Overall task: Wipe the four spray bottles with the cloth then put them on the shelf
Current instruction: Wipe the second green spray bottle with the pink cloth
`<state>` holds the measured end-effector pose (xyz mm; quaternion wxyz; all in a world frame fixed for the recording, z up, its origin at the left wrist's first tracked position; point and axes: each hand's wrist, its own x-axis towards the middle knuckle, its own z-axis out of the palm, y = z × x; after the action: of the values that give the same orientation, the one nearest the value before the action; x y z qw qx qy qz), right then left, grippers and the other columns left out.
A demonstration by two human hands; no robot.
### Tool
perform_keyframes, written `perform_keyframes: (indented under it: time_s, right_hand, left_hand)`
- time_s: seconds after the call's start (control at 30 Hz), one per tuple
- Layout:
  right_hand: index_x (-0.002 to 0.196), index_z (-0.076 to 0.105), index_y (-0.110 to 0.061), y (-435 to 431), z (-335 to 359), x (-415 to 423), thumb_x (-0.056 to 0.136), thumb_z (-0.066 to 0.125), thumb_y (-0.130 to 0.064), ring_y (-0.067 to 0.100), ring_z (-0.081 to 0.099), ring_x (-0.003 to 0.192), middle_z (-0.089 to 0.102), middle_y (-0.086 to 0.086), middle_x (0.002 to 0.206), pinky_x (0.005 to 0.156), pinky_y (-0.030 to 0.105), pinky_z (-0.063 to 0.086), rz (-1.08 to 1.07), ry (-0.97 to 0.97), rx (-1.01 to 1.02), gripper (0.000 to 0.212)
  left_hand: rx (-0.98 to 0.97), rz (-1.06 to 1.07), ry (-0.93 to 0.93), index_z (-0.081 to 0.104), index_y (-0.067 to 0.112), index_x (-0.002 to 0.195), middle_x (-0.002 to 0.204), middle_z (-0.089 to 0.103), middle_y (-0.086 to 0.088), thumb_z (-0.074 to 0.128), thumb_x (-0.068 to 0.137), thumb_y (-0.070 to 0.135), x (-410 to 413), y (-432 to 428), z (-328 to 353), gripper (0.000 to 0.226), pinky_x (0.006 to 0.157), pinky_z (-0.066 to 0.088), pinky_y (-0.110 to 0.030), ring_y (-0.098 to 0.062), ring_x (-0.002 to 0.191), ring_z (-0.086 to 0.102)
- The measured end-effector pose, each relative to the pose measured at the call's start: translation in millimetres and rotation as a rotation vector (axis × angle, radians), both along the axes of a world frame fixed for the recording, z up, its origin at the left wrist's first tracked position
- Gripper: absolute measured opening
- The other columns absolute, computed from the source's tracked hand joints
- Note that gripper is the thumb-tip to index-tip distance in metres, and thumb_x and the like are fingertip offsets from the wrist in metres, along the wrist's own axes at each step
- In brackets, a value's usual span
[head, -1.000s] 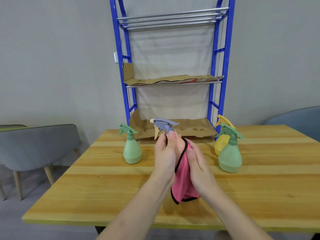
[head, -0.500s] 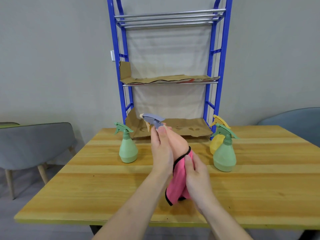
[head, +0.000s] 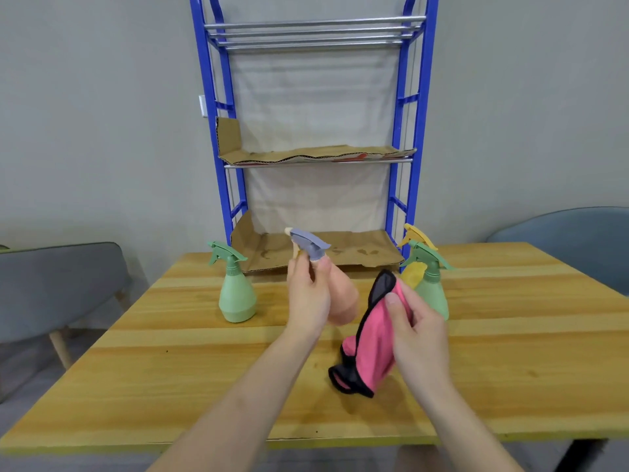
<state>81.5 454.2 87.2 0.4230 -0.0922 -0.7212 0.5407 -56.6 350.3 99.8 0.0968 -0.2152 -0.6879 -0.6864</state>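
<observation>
Above table (head: 204,369): left hand (head: 308,298) grips peach bottle (head: 343,298); right hand (head: 417,330), cloth (head: 372,338).

Two bare forearms reach into view from the near edge, with no sleeves, watch, bracelet or rings showing on either. The left hand (head: 308,298) and the right hand (head: 417,330) are ungloved, with short, plain, unpainted nails. Nothing else of the person shows.

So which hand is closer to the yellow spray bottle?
Right. The right hand, holding the pink cloth, is just in front of the yellow spray bottle. The left hand holds the peach spray bottle further left.
</observation>
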Motion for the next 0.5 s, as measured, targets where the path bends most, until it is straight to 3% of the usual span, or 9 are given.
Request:
perform_keyframes:
  time_s: [0.13, 0.27, 0.43, 0.5]
  right_hand:
    - [0.104, 0.072, -0.026, 22, 16, 8, 0.106, 0.057, -0.022, 0.007, 0.060, 0.085, 0.070, -0.009, 0.089, 0.080, 0.030, 0.048, -0.043, 0.068, 0.012, 0.016]
    - [0.088, 0.065, -0.015, 40, 16, 14, 0.106, 0.056, -0.021, 0.011, 0.050, 0.072, 0.058, 0.012, 0.078, 0.068, 0.032, 0.042, -0.054, 0.059, 0.033, 0.020]
    - [0.084, 0.061, -0.014, 61, 2, 16, 0.106, 0.054, -0.017, 0.009, 0.047, 0.068, 0.052, -0.006, 0.069, 0.064, 0.027, 0.039, -0.084, 0.025, 0.029, 0.024]
    - [0.089, 0.066, -0.016, 70, -4, 14, 0.106, 0.054, -0.018, 0.009, 0.052, 0.072, 0.060, -0.006, 0.074, 0.068, 0.028, 0.043, -0.093, 0.017, -0.005, 0.021]
  left_hand:
    - [-0.164, 0.032, 0.036, 0.062, 0.015, 0.101, 0.119, 0.055, -0.005, 0.057, 0.102, 0.033, -15, 21, -26, 0.019, 0.097, 0.046, -0.041, -0.021, 0.111, 0.052]
    - [-0.260, 0.030, 0.032, 0.066, 0.011, 0.104, 0.116, 0.057, -0.005, 0.062, 0.100, 0.029, -23, 50, -45, 0.019, 0.091, 0.046, -0.038, -0.021, 0.108, 0.053]
    - [-0.356, 0.058, 0.090, 0.068, 0.014, 0.118, 0.117, 0.056, 0.003, 0.063, 0.099, 0.033, -29, 84, -52, 0.027, 0.086, 0.047, -0.036, -0.020, 0.105, 0.057]
    - [-0.401, 0.072, 0.075, 0.067, 0.015, 0.118, 0.124, 0.056, 0.004, 0.065, 0.098, 0.040, -34, 99, -49, 0.032, 0.083, 0.046, -0.035, -0.020, 0.109, 0.057]
